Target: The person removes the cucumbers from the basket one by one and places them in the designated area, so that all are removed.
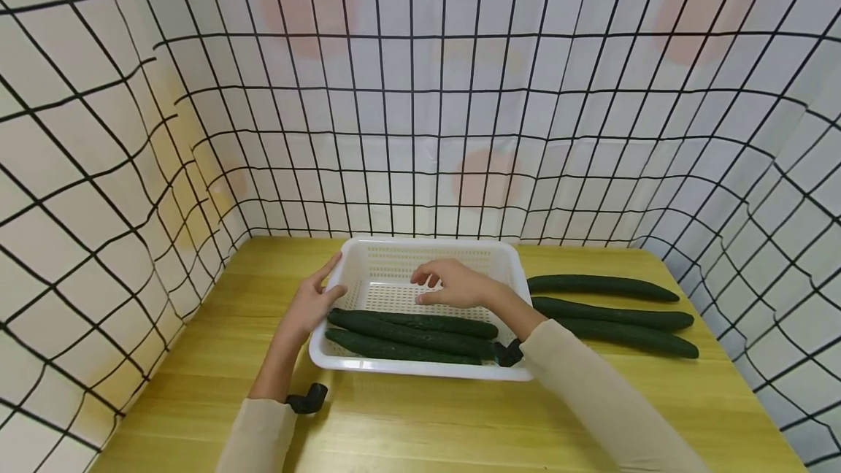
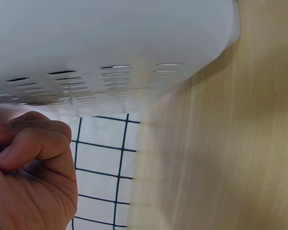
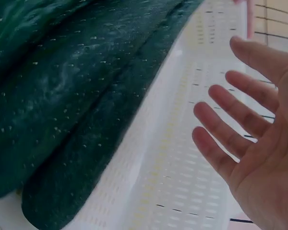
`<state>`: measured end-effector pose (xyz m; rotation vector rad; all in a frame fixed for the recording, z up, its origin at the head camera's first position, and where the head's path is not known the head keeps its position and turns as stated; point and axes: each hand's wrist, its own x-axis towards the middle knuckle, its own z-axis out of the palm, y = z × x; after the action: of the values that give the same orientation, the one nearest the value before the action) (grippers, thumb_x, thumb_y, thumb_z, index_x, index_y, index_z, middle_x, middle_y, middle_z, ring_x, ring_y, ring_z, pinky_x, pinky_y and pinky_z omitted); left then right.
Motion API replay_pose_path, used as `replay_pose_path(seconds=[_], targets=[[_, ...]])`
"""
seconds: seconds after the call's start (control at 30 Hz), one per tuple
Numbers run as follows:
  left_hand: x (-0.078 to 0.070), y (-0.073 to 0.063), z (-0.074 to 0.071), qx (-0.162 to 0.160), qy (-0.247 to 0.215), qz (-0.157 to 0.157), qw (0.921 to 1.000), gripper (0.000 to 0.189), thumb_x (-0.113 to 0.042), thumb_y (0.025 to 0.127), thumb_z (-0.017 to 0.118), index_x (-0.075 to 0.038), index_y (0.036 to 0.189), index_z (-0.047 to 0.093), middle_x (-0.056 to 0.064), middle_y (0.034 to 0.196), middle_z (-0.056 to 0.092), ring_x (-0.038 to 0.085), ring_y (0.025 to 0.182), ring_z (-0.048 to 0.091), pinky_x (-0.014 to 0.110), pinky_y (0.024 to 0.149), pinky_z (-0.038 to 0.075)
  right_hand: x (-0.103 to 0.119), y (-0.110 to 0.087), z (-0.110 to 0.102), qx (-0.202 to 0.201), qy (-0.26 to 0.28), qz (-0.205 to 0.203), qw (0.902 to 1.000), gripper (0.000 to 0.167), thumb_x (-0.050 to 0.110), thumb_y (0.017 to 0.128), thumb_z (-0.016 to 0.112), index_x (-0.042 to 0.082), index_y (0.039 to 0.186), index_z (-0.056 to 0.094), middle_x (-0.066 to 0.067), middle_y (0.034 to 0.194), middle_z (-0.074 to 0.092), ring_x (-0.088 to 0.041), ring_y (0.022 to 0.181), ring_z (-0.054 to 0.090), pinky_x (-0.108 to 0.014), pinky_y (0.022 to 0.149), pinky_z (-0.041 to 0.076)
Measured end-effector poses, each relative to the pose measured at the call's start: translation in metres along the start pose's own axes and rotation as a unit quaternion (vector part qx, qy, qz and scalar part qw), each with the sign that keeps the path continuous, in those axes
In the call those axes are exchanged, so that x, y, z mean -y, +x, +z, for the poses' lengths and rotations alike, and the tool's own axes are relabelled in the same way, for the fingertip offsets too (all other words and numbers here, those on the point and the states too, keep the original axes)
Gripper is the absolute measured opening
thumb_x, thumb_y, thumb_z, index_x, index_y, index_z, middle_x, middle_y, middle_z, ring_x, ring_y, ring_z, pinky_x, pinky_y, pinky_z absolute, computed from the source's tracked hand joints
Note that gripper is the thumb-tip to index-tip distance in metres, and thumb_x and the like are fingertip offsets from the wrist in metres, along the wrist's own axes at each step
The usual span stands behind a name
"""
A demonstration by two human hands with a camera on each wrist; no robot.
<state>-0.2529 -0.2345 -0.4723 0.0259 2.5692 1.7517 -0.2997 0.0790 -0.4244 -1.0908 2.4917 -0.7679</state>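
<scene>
A white plastic basket with slotted walls stands on the table. My left hand grips its left rim, thumb over the edge; in the left wrist view, curled fingers show beside the slotted outer wall. Along the near side of the basket lie three dark green cucumbers, side by side. Over the basket's far half hovers my right hand, holding nothing, its fingers spread and slightly bent. In the right wrist view the cucumbers fill the left part, apart from that hand.
Three more cucumbers lie on the wooden table right of the basket, close beside it. Black wire grid surrounds the table at the back and both sides, with a pale patterned cloth behind it.
</scene>
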Motion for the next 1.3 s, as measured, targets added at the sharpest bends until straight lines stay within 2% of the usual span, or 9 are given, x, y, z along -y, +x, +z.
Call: replay_pose_path(seconds=[0.2,0.3,0.43,0.57,0.67,0.83,1.0,1.13,1.3], targets=[[-0.001,0.0,0.003,0.003,-0.002,0.005,1.0,0.071,-0.019,0.1,0.061,-0.034,0.163,0.031,0.026,0.086,0.072,0.018,0.065,0.068,0.035,0.06,0.059,-0.006,0.002,0.008,0.025,0.004,0.001,0.9997,0.039,0.028,0.1,0.068,0.011,0.135,0.064,-0.013,0.135,0.065,-0.024,0.114,0.065,-0.041,0.096,0.055],[-0.001,0.001,0.003,0.002,-0.005,0.006,1.0,0.071,-0.019,0.1,0.062,-0.035,0.163,0.031,0.02,0.076,0.07,0.018,0.063,0.067,0.035,0.06,0.059,-0.006,0.002,0.011,0.035,-0.002,-0.003,0.9994,0.04,0.029,0.1,0.068,0.007,0.134,0.065,-0.012,0.132,0.067,-0.024,0.112,0.067,-0.039,0.093,0.056],[0.0,0.001,0.003,-0.01,0.003,0.009,0.9999,0.07,-0.019,0.099,0.062,-0.035,0.162,0.034,0.01,0.066,0.063,0.017,0.058,0.063,0.034,0.058,0.058,-0.007,0.002,0.017,0.059,-0.015,0.005,0.9981,0.042,0.034,0.1,0.067,0.008,0.132,0.066,-0.005,0.122,0.071,-0.022,0.11,0.068,-0.037,0.091,0.057],[0.0,0.0,0.002,-0.026,0.017,0.012,0.9995,0.068,-0.019,0.099,0.063,-0.034,0.16,0.037,0.016,0.07,0.066,0.017,0.056,0.062,0.034,0.056,0.057,-0.007,0.003,0.023,0.086,-0.013,0.021,0.996,0.041,0.038,0.1,0.066,0.011,0.132,0.068,0.0,0.118,0.072,-0.02,0.111,0.068,-0.035,0.092,0.056],[-0.001,-0.001,0.003,-0.028,0.024,0.013,0.9992,0.068,-0.019,0.099,0.063,-0.033,0.16,0.038,0.022,0.077,0.07,0.017,0.057,0.064,0.033,0.055,0.058,-0.006,0.002,0.026,0.101,-0.015,0.031,0.9943,0.04,0.04,0.101,0.064,0.014,0.132,0.068,0.0,0.122,0.072,-0.018,0.114,0.067,-0.035,0.096,0.055],[-0.004,-0.002,0.004,-0.033,0.029,0.013,0.999,0.067,-0.02,0.099,0.062,-0.031,0.16,0.038,0.025,0.083,0.072,0.017,0.058,0.065,0.033,0.055,0.058,-0.008,0.003,0.028,0.119,-0.034,0.041,0.9915,0.046,0.045,0.103,0.059,0.014,0.136,0.066,-0.001,0.129,0.069,-0.015,0.117,0.066,-0.035,0.1,0.054],[-0.005,-0.002,0.005,-0.036,0.026,0.013,0.9989,0.066,-0.02,0.1,0.062,-0.031,0.16,0.038,0.024,0.084,0.073,0.018,0.06,0.067,0.034,0.055,0.059,-0.011,0.004,0.028,0.119,-0.046,0.045,0.9908,0.05,0.046,0.102,0.06,0.011,0.139,0.064,-0.002,0.127,0.068,-0.016,0.114,0.064,-0.038,0.099,0.053],[-0.005,-0.002,0.006,-0.034,0.025,0.012,0.999,0.066,-0.02,0.1,0.062,-0.031,0.16,0.038,0.023,0.085,0.074,0.018,0.061,0.068,0.034,0.057,0.059,-0.012,0.003,0.029,0.107,-0.044,0.049,0.992,0.045,0.044,0.101,0.064,0.015,0.134,0.066,-0.001,0.126,0.068,-0.018,0.116,0.063,-0.039,0.101,0.052],[-0.003,0.0,0.004,-0.034,0.024,0.015,0.999,0.066,-0.02,0.099,0.062,-0.031,0.16,0.039,0.02,0.081,0.074,0.016,0.06,0.067,0.033,0.056,0.059,-0.01,0.002,0.026,0.086,-0.018,0.043,0.9952,0.036,0.04,0.1,0.066,0.016,0.128,0.067,-0.004,0.13,0.067,-0.023,0.122,0.062,-0.043,0.104,0.052]])
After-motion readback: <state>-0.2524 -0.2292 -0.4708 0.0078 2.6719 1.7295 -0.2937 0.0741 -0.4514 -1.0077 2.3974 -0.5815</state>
